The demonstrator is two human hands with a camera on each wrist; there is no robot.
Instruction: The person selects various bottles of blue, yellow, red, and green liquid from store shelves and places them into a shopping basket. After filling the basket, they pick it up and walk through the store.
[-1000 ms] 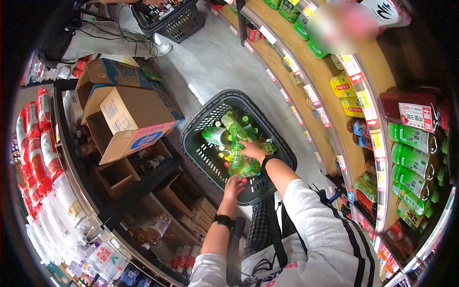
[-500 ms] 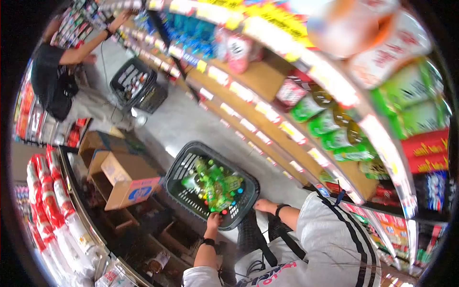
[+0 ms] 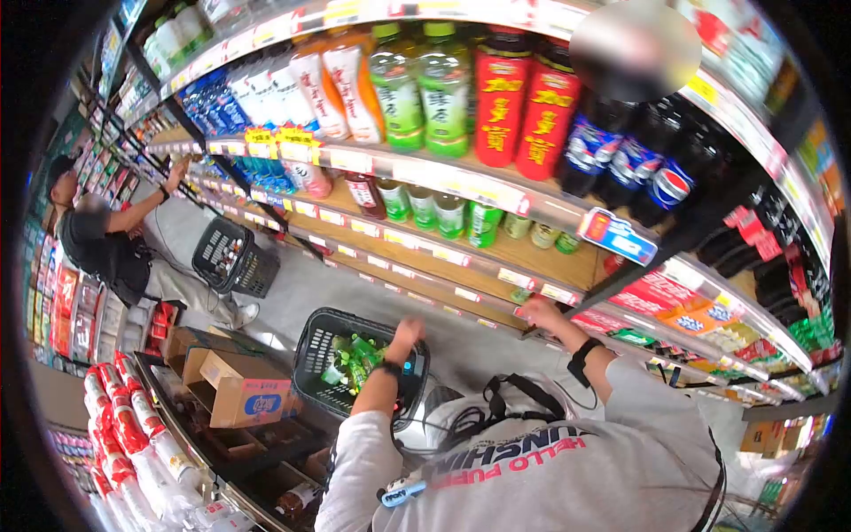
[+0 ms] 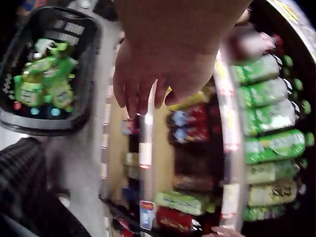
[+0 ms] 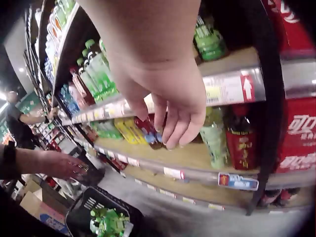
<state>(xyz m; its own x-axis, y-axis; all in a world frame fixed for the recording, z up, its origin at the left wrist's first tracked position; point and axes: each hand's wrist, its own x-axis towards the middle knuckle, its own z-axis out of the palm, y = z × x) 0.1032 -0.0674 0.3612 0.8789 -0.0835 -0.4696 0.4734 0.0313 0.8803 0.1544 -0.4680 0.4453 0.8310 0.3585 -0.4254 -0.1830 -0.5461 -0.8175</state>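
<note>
The left hand (image 3: 408, 335) hangs above the right side of a black basket (image 3: 310, 350) holding several green bottles (image 3: 362, 359). In the left wrist view the left hand (image 4: 165, 74) has its fingers loosely extended with nothing in them, over the shelf edges. The right hand (image 3: 542, 312) is held out by the lower shelves. In the right wrist view the right hand (image 5: 170, 106) hangs with relaxed fingers, holding nothing, in front of a shelf with a green-labelled bottle (image 5: 215, 138) and a dark red bottle (image 5: 241, 140) behind it.
Shelves of drinks (image 3: 425, 182) curve along the far side and right. A cardboard box (image 3: 239, 386) stands left of the basket, near red-and-white packs (image 3: 120, 417). Farther off, a person (image 3: 102, 235) is beside a second black basket (image 3: 232, 257).
The view has swung up toward the shelves. The left hand has come away from the basket's near rim, and the right hand, earlier among the bottles, has moved out toward the shelves.
</note>
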